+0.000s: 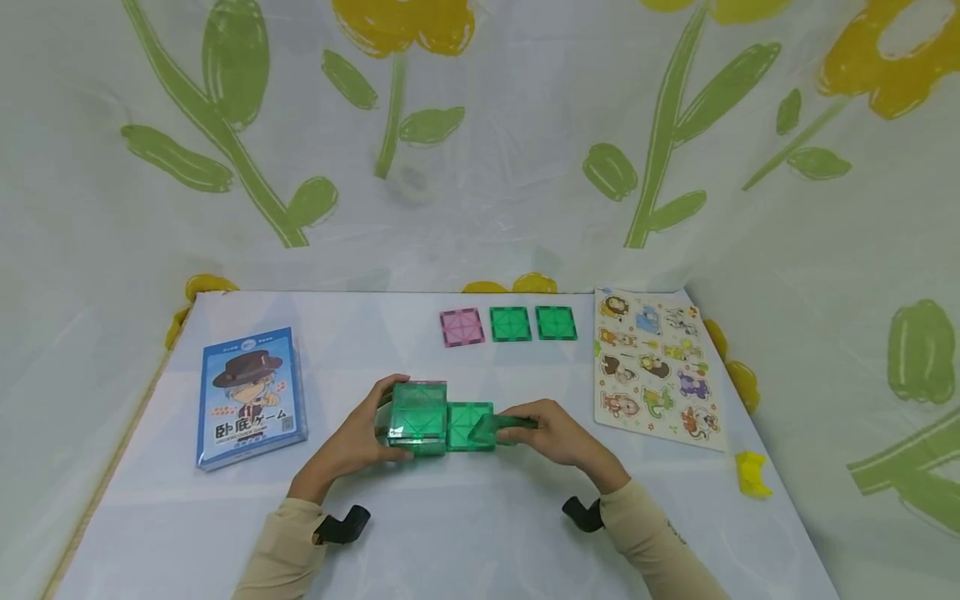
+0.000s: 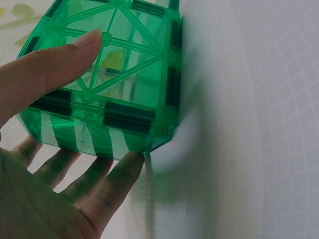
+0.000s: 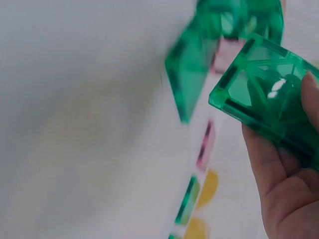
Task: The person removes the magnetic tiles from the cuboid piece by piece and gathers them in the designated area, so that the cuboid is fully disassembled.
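Note:
My left hand holds a translucent green cube built from magnetic tiles, gripping its left side. In the left wrist view the thumb lies across one tile face of the cube, and the other fingers bend along an adjoining face. A flat green magnetic tile lies on the table against the cube's right side. Above its right part, my right hand pinches another green magnetic tile, which is tilted. A pink tile shows at the cube in the right wrist view.
One pink tile and two green tiles lie in a row at the back. A blue boxed game is at left. On the right are an animal sticker sheet and a small yellow piece.

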Demonstrator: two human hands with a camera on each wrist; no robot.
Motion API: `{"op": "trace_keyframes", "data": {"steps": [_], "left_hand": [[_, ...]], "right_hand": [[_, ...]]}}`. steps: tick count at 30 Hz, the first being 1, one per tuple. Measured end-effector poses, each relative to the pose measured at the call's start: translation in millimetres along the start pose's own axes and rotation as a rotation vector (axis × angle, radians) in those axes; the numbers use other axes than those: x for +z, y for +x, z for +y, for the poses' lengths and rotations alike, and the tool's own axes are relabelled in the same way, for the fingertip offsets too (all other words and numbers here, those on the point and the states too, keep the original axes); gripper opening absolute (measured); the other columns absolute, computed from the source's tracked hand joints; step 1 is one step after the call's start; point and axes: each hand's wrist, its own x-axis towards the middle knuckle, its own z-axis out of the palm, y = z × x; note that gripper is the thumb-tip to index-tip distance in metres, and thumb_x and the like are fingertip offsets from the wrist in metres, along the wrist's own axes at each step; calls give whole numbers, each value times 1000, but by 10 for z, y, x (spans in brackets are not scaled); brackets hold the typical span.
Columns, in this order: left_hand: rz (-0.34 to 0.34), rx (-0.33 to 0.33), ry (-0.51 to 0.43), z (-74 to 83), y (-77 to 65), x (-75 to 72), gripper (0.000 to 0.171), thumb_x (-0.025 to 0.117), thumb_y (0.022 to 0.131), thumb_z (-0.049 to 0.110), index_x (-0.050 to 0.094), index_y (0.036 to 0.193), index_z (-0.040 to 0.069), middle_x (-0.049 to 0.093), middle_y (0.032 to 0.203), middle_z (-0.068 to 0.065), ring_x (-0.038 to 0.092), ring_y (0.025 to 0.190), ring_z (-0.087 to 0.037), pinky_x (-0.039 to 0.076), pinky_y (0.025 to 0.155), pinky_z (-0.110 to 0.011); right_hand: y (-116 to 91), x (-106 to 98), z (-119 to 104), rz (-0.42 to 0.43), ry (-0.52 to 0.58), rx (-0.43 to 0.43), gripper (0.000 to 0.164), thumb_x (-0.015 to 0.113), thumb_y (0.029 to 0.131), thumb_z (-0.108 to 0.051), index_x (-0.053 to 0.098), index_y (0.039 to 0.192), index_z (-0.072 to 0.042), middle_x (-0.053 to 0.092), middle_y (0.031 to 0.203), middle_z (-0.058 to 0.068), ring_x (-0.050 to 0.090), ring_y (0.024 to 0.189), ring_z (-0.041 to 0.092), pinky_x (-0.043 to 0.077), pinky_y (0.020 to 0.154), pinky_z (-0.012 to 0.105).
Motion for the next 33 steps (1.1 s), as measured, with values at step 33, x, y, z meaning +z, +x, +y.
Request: {"op": "trace_keyframes", "data": {"steps": [33], "left_hand": [[-7,-1,-24,-2,-4,2,110,93,68,15,26,154,24,37,158,-19,30,148,-50,30,110,-77]], "right_hand": [[403,-1003,790,398,-47,472,46,69,96,-31,62,135,-7,49,148,23,47,134,41,46,107,54]]}}
